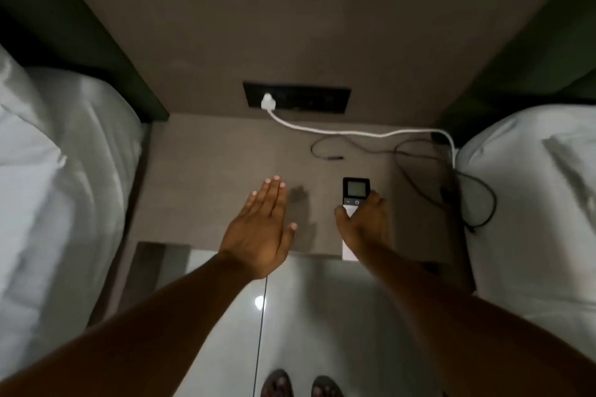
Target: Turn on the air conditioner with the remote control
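The remote control (354, 191) is a slim white handset with a dark top and a small grey screen, lying lengthwise on the brown bedside table (209, 177). My right hand (366, 226) lies over its middle, thumb on its left side and fingers wrapped round its right side; its white lower end pokes out under my wrist at the table's front edge. My left hand (263, 229) hovers flat, palm down, fingers together, over the table to the left of the remote and holds nothing. The air conditioner is not in view.
A black socket panel (309, 100) on the wall holds a white plug (267, 102) whose white cable runs right. Dark cables (451, 171) trail over the table's right part. White-sheeted beds (48, 187) flank the table on both sides. My feet stand on glossy floor tiles (306, 316).
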Demonstrator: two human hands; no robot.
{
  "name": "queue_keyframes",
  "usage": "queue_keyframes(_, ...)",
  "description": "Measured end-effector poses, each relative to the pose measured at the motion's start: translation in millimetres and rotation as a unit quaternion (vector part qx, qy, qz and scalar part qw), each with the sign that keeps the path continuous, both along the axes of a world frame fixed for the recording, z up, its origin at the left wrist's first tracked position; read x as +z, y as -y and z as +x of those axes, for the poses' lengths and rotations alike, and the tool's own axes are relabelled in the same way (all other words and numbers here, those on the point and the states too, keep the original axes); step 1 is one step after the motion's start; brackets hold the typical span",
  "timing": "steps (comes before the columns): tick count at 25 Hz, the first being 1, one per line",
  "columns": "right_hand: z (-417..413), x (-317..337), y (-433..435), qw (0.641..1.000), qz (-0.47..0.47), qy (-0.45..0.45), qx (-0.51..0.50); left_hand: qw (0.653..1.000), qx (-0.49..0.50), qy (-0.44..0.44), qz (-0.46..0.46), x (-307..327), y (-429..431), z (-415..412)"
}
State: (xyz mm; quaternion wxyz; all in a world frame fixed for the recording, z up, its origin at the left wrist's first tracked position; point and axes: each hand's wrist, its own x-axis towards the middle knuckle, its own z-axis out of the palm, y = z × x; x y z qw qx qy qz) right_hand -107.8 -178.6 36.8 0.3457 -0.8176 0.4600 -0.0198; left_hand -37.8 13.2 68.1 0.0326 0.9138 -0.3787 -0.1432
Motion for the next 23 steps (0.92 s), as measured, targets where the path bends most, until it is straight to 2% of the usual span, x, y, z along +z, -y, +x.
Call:
queue_keyframes(4, 3, -86, -8, 0.999, -0.009, -0.014, 0.038, 0.999, 0.016, -0.036, 0.017, -82, -11, -4)
queue_keyframes(8, 14, -123, -7, 0.999, -0.029, -0.021, 0.037, 0.998, 0.019, -0.053, 0.021, -114, -6, 6)
queue_keyframes(18, 36, -150, 6, 0.995, -0.092, -0.027, 0.037, 0.996, 0.025, -0.081, 0.027, -135, 4, 15)
queue_keyframes(23, 32, -143, 4, 0.990, -0.096, -0.080, 0.072, 0.996, 0.019, -0.086, 0.034, -124, -1, 11)
